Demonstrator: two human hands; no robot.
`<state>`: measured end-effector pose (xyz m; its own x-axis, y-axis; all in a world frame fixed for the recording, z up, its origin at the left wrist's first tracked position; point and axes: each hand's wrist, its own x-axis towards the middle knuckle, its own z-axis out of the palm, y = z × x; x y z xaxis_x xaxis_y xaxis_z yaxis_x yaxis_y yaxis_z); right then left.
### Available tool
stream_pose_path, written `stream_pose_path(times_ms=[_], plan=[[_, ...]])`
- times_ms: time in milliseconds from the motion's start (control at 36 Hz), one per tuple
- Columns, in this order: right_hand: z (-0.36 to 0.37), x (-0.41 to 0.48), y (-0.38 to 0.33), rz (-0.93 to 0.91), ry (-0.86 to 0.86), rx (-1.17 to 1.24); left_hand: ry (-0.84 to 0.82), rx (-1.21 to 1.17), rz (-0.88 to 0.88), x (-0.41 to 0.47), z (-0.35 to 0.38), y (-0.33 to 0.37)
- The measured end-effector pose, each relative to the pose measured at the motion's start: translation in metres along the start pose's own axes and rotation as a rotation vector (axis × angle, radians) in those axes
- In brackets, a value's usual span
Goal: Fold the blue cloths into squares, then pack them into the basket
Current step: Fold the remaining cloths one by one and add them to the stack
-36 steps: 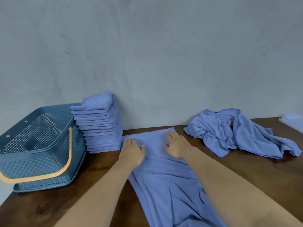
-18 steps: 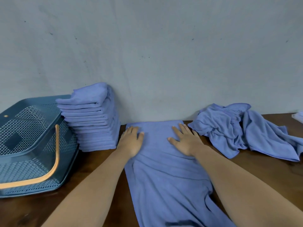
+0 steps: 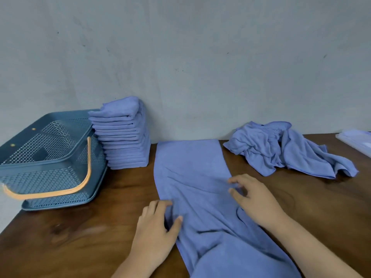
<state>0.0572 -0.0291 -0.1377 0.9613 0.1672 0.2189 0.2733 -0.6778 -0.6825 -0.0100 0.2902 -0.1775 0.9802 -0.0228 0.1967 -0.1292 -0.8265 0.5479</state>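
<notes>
At 6 o'clock the left hand (image 3: 154,229) pinches the left edge of the one long blue cloth (image 3: 190,167), and the right hand (image 3: 257,201) pinches its right edge with curled fingers. This cloth lies along the desk (image 3: 100,227), running away to 12 o'clock. Its near part is rumpled, so a fold made now could trap creases and come out skewed rather than square. At 10 o'clock stands one basket (image 3: 40,163). Beside it at 11 is one stack of folded cloths (image 3: 124,141), roughly a dozen, tall enough to topple if bumped. At 2 o'clock lies one crumpled heap (image 3: 281,149), too tangled to count.
</notes>
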Motion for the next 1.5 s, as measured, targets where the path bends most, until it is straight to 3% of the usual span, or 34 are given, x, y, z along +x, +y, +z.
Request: stream_pose_path(times_ms=[167, 389, 639, 750, 889, 1000, 1083, 1333, 1500], plan=[[-0.003, -0.069, 0.013, 0.012, 0.032, -0.073, -0.065, 0.101, 0.052, -0.021, -0.002, 0.002], [0.001, -0.110, 0.033, -0.003, 0.161, -0.246, -0.065, 0.149, -0.071, -0.025, -0.012, -0.010], [-0.003, -0.120, 0.020, 0.046, 0.182, -0.310, 0.015, 0.232, -0.140, -0.041, -0.016, -0.010], [-0.005, -0.119, 0.024, 0.083, 0.228, -0.323, 0.130, 0.162, 0.016, -0.053, -0.020, -0.008], [-0.011, -0.132, 0.015, -0.020, 0.266, -0.261, -0.036, -0.063, 0.368, -0.078, -0.038, -0.001], [-0.021, -0.153, -0.003, -0.140, 0.077, -0.144, -0.248, -0.056, 0.490, -0.092, -0.042, -0.001], [-0.024, -0.172, -0.018, -0.201, -0.080, -0.131, -0.311, 0.000, 0.512, -0.096, -0.044, -0.002], [-0.045, -0.197, -0.024, -0.234, -0.474, -0.269, -0.181, 0.049, 0.411, -0.105, -0.051, -0.007], [-0.051, -0.198, -0.029, -0.240, -0.559, -0.305, -0.082, 0.090, 0.402, -0.111, -0.055, -0.008]])
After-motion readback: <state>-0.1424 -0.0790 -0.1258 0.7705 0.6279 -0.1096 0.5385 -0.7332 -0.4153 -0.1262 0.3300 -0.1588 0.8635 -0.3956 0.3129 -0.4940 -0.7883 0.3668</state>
